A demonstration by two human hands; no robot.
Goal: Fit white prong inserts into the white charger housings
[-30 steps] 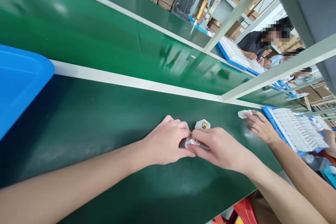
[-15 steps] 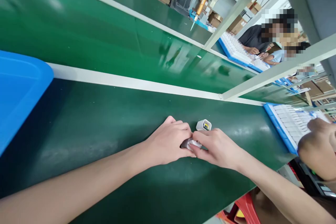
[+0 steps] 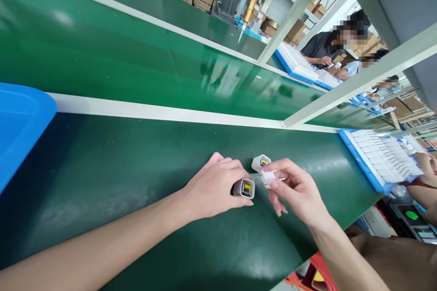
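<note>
My left hand [image 3: 214, 187] lies on the green work surface, its fingers wrapped round a white charger housing [image 3: 251, 190]. The open end of that housing faces right and shows a yellow part and dark parts inside. Between thumb and forefinger, my right hand [image 3: 298, 188] pinches a small white plug end piece [image 3: 268, 178] with thin metal pins, just above and to the right of the held housing and apart from it. Close behind it lies a second white charger housing [image 3: 256, 163], also with yellow showing inside, partly covered by the right fingers.
A blue bin [image 3: 27, 113] stands at the left. To the right, a blue-edged tray [image 3: 362, 163] holds rows of white parts, with a co-worker's arm [image 3: 425, 191] beside it. A pale metal frame [image 3: 358, 77] crosses the upper right. People sit beyond the green conveyor [image 3: 136, 63].
My right hand has drawn back to the right from the held housing with the white end piece, uncovering the housing's open end. The co-worker's hand at the right has moved away from the tray.
</note>
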